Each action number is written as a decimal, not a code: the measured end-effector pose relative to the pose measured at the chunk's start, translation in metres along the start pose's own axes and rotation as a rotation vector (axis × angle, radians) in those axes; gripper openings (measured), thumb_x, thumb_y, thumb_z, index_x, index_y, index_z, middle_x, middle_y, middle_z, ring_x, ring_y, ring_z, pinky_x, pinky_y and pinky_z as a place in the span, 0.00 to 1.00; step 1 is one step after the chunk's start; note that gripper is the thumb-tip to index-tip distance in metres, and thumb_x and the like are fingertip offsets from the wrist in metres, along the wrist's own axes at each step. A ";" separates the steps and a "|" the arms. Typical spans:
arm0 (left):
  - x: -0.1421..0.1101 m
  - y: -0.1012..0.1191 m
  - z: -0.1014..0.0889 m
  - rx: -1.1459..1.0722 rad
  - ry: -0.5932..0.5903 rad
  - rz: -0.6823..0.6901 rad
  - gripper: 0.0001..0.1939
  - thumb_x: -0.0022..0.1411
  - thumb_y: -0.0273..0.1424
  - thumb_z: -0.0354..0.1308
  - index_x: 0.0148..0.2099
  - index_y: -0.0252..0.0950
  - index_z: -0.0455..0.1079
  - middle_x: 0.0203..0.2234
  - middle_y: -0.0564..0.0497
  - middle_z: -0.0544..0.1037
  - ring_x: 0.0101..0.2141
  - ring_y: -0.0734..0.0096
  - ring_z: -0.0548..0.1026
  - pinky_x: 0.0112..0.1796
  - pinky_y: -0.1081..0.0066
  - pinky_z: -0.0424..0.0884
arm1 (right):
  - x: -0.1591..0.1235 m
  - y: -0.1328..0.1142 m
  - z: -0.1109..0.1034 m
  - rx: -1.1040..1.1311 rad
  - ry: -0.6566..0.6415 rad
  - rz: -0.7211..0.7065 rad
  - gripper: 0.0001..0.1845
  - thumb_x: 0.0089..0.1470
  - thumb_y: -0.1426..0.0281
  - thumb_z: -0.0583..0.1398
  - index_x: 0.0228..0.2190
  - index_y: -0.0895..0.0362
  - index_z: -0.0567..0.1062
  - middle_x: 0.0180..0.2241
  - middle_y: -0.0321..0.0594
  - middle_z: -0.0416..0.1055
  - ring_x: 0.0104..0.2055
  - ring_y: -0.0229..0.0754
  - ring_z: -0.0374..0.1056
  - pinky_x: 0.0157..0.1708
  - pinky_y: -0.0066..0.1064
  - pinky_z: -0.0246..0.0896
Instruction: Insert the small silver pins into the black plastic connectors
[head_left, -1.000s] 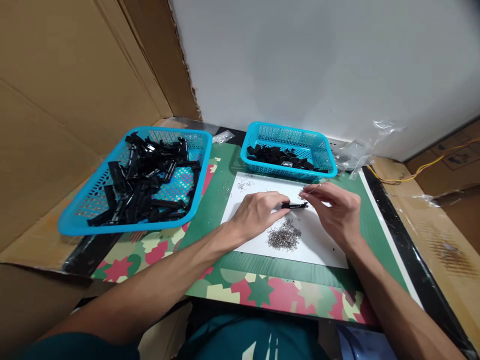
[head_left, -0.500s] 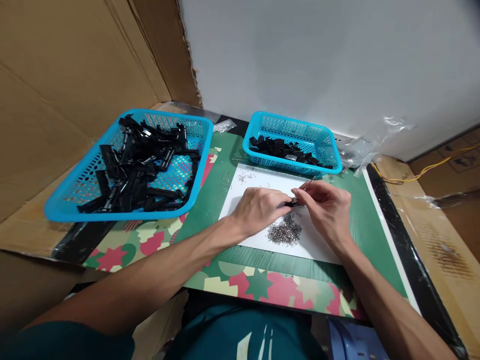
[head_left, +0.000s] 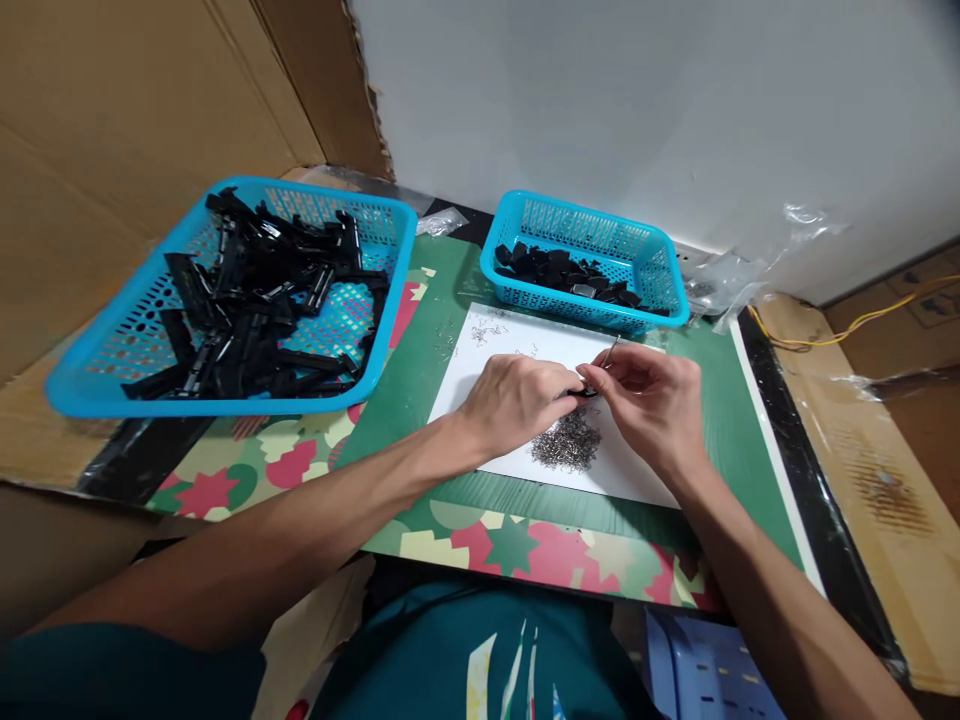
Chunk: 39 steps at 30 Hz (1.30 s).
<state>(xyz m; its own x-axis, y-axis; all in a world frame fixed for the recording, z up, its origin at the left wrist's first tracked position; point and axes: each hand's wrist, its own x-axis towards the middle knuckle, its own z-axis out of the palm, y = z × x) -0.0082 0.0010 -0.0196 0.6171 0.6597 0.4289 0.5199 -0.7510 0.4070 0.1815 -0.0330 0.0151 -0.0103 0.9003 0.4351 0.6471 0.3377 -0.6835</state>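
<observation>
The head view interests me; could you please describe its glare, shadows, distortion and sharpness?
Head view: white glints on the black parts in the larger basket; soft shadow on the white sheet beside the right hand; same view: wide-angle stretch toward the edges; metal pile too fine to separate into pieces.

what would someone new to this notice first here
Probably the big bright blue basket at left, heaped with glossy black parts. Next, the left hand and right hand, meeting at a mostly hidden black piece above the white sheet. Just nearer the wearer, a pile of tiny metal bits glints on that sheet.
</observation>
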 end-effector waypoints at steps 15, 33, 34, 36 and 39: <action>0.006 0.008 -0.018 -0.274 0.082 -0.267 0.08 0.70 0.35 0.63 0.47 0.36 0.77 0.40 0.49 0.84 0.30 0.70 0.78 0.33 0.70 0.71 | 0.003 0.009 -0.011 0.221 0.341 -0.016 0.06 0.66 0.65 0.63 0.40 0.54 0.78 0.31 0.38 0.79 0.31 0.41 0.77 0.34 0.34 0.75; 0.011 0.011 -0.015 -0.878 0.037 -0.522 0.10 0.74 0.40 0.58 0.50 0.41 0.66 0.31 0.54 0.74 0.21 0.80 0.64 0.21 0.76 0.58 | 0.025 0.085 -0.063 -0.164 -0.223 0.304 0.12 0.56 0.65 0.62 0.33 0.59 0.83 0.19 0.31 0.57 0.24 0.36 0.51 0.28 0.33 0.43; 0.011 0.012 -0.016 -0.863 0.008 -0.523 0.09 0.74 0.40 0.57 0.49 0.41 0.67 0.26 0.56 0.70 0.21 0.78 0.64 0.21 0.75 0.58 | 0.025 0.085 -0.062 -0.137 -0.224 0.320 0.12 0.55 0.64 0.63 0.33 0.59 0.84 0.19 0.30 0.57 0.24 0.36 0.51 0.28 0.33 0.43; 0.010 0.013 -0.019 -0.845 -0.031 -0.520 0.09 0.75 0.40 0.56 0.49 0.41 0.68 0.21 0.58 0.64 0.22 0.75 0.64 0.22 0.75 0.58 | 0.024 0.083 -0.058 -0.092 -0.217 0.359 0.14 0.55 0.61 0.64 0.34 0.59 0.85 0.19 0.30 0.56 0.24 0.36 0.50 0.28 0.33 0.42; 0.011 0.016 -0.022 -0.842 -0.017 -0.502 0.09 0.74 0.40 0.57 0.48 0.40 0.69 0.22 0.58 0.63 0.24 0.74 0.65 0.24 0.74 0.59 | 0.023 0.082 -0.050 -0.079 -0.177 0.409 0.16 0.54 0.60 0.64 0.34 0.59 0.86 0.19 0.32 0.59 0.24 0.37 0.51 0.27 0.33 0.42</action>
<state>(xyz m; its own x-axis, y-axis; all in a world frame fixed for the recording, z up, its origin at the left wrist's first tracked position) -0.0065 -0.0035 0.0096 0.4514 0.8914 0.0393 0.1369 -0.1127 0.9842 0.2727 0.0018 -0.0013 0.1325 0.9908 0.0274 0.6810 -0.0709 -0.7289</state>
